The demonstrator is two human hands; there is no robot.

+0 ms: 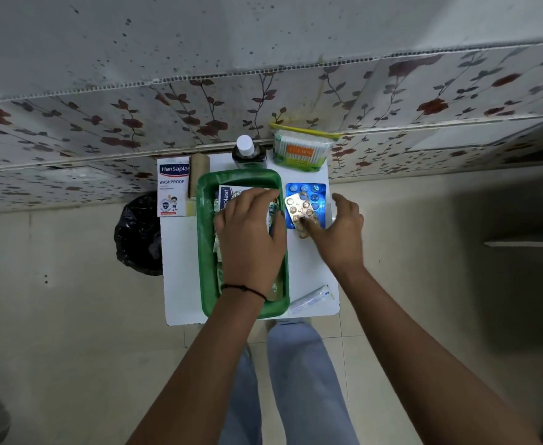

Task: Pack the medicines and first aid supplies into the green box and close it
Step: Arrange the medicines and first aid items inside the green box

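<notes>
The green box (206, 245) stands open in the middle of a small white table (180, 277). My left hand (249, 232) lies flat inside it, pressing on a Hansaplast pack (224, 197) and several foil strips. My right hand (337, 226) hovers beside the box with fingers spread, its fingertips touching a silver pill strip (299, 208) that lies on a blue pill strip (307, 191). Whether it grips the strip I cannot tell.
A Hansaplast Washproof box (173, 191) and a brown bandage roll (198, 175) lie left of the green box. A dark bottle (247, 152) and a cotton bud pack (300, 152) stand at the back by the floral wall. A tube (310, 298) lies front right. A black bin bag (138, 232) sits left.
</notes>
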